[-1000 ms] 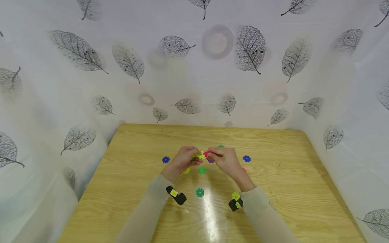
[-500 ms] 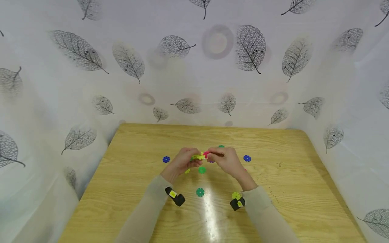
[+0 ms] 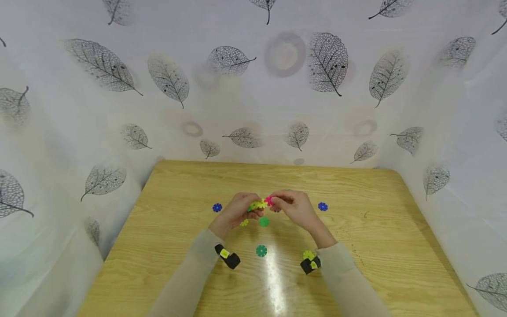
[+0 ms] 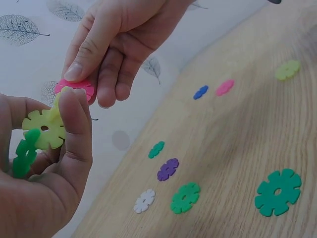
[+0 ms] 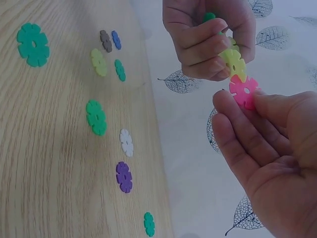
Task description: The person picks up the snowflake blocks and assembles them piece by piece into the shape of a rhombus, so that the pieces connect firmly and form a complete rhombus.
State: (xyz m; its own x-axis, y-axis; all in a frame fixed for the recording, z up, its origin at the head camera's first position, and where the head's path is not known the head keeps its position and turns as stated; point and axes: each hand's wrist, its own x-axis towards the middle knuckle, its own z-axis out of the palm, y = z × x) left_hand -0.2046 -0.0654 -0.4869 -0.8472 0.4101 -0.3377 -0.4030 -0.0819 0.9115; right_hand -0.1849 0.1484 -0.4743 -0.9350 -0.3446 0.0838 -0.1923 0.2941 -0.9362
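Both hands are up over the table centre, meeting at the fingertips. Left hand (image 3: 236,210) has fingers curled round a small cluster: yellow-green disc (image 4: 45,129) with a green disc (image 4: 24,153) slotted in. Right hand (image 3: 295,208) pinches a pink disc (image 5: 243,91) between thumb and fingers, its edge touching the yellow-green one.

Surface: light wood-grain table (image 3: 364,246), glossy, glare streak near the front edge. White sheet with grey leaf print (image 3: 325,61) hangs behind and on both sides, boxing the table in.

Loose pieces counted in the head view: 2 blue discs, one left (image 3: 217,207) and one right (image 3: 322,206) of the hands; 2 green discs in front of the hands, nearer one (image 3: 264,221) and a larger-looking one (image 3: 261,251) closer to the person; 1 yellow-green by the right wrist (image 3: 308,255); 1 yellow-green partly under the left hand (image 3: 244,223).

View differences: left wrist view adds a white disc (image 4: 144,201), a purple disc (image 4: 168,169) and a loose pink disc (image 4: 225,87), all hidden by the hands in the head view. Right wrist view adds a grey disc (image 5: 105,40) next to a blue one. Only the wrist views show the slots in the held pieces and how the fingers lie. Head view alone shows both sleeves and the black wrist cameras.
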